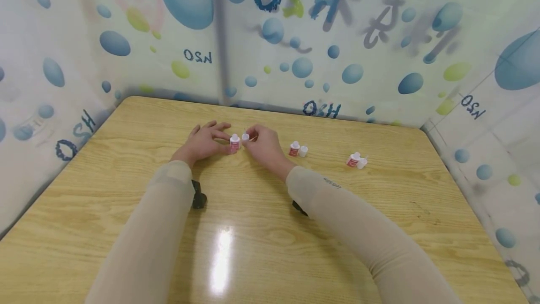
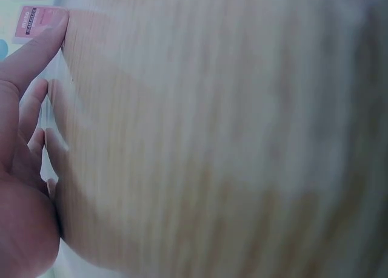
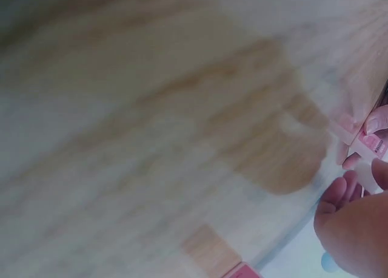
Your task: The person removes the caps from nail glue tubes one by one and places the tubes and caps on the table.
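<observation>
On the wooden table my left hand (image 1: 202,143) pinches a small nail glue bottle (image 1: 234,145) between thumb and index finger. The bottle stands upright, with a white top and a pink label; its label (image 2: 37,22) shows at the top left of the left wrist view. Close beside it my right hand (image 1: 266,147) holds a white cap (image 1: 245,137) at its fingertips, apart from the bottle. In the right wrist view the white cap (image 3: 365,175) is partly hidden by the fingers.
To the right stands another nail glue bottle (image 1: 294,148) with a white cap (image 1: 303,151) beside it. Farther right are a third bottle (image 1: 353,159) and its white cap (image 1: 362,163). A patterned curtain (image 1: 270,60) hangs behind the table (image 1: 253,257).
</observation>
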`<state>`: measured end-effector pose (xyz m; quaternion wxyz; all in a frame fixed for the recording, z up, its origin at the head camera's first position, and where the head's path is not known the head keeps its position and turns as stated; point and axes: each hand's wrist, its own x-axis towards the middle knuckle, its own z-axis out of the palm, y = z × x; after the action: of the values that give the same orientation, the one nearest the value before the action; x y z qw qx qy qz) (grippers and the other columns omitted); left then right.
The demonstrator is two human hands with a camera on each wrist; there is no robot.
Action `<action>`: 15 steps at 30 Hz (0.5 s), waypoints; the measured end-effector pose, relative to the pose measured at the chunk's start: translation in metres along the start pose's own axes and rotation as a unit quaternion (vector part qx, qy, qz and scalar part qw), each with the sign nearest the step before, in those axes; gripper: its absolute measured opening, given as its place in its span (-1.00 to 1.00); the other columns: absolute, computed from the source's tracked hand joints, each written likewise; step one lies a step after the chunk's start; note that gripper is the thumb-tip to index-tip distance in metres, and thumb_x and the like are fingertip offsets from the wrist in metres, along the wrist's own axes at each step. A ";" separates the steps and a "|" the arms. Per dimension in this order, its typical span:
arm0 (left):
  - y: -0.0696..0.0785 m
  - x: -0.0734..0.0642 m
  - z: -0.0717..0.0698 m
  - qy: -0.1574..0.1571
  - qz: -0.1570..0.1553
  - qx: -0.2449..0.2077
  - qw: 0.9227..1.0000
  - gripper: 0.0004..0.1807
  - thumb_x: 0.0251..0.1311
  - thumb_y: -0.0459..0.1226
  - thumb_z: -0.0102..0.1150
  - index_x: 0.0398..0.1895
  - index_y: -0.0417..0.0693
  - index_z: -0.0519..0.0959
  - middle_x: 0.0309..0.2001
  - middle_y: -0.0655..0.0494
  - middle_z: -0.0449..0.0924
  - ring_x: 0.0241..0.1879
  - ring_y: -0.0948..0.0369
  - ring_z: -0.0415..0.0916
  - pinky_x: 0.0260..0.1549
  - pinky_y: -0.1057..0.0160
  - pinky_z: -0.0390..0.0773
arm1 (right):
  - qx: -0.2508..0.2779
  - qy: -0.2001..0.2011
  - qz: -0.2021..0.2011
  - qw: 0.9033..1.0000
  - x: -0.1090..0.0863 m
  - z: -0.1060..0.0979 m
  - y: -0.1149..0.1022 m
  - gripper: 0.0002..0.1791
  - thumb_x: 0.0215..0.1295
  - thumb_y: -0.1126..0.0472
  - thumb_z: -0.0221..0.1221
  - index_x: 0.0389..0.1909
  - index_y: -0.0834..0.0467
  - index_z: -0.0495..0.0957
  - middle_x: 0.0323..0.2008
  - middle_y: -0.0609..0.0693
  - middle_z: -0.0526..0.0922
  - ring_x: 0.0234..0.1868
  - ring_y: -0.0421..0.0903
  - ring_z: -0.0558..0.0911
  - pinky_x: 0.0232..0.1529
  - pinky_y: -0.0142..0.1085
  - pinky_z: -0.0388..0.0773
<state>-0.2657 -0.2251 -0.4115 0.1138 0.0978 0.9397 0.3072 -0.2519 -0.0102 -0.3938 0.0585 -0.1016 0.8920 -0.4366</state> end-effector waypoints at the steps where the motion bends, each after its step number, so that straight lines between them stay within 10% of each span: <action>1: 0.000 0.000 0.000 0.001 0.000 -0.002 1.000 -0.47 0.32 0.08 0.40 0.26 0.09 0.73 0.70 0.13 0.19 0.76 -0.11 -0.26 0.66 -0.32 -0.50 | -0.002 -0.006 0.005 1.000 0.000 0.000 0.000 -0.82 0.47 0.19 0.32 -0.01 0.15 0.66 -0.07 0.02 0.73 -0.09 -0.10 0.64 0.02 -0.25 0.67; 15: 0.000 -0.002 0.000 0.004 0.002 -0.012 1.000 -0.47 0.31 0.09 0.41 0.26 0.08 0.73 0.70 0.12 0.19 0.76 -0.12 -0.26 0.65 -0.33 -0.51 | -0.038 -0.054 0.029 0.997 0.001 0.000 0.001 -0.78 0.47 0.19 0.33 0.02 0.19 0.64 -0.04 0.05 0.71 -0.05 -0.09 0.60 0.10 -0.20 0.67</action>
<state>-0.2641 -0.2256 -0.4117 0.1103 0.0972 0.9361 0.3195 -0.2532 -0.0101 -0.3945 0.1148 -0.1013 0.9062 -0.3942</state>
